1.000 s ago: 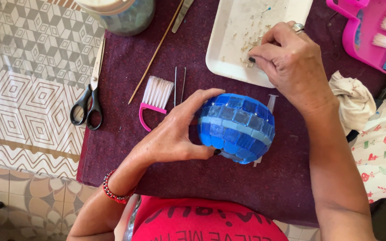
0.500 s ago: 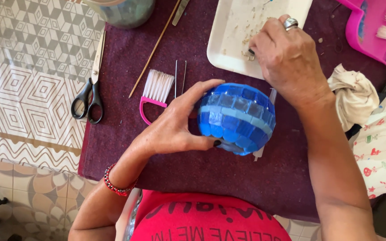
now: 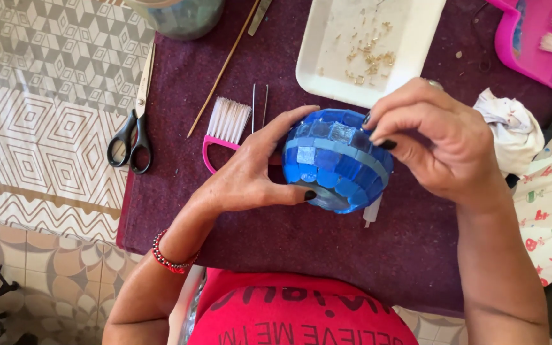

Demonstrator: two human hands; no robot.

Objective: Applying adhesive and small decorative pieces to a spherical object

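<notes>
I see even, soft daylight, faint shadows beneath the hands, mild sheen on the blue mosaic ball, sharp focus, slight edge distortion.

The left hand cups a blue mosaic ball over the maroon worktop; the right hand pinches its top.

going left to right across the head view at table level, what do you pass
scissors → pink brush → left hand → blue mosaic ball → right hand → white rag
</notes>
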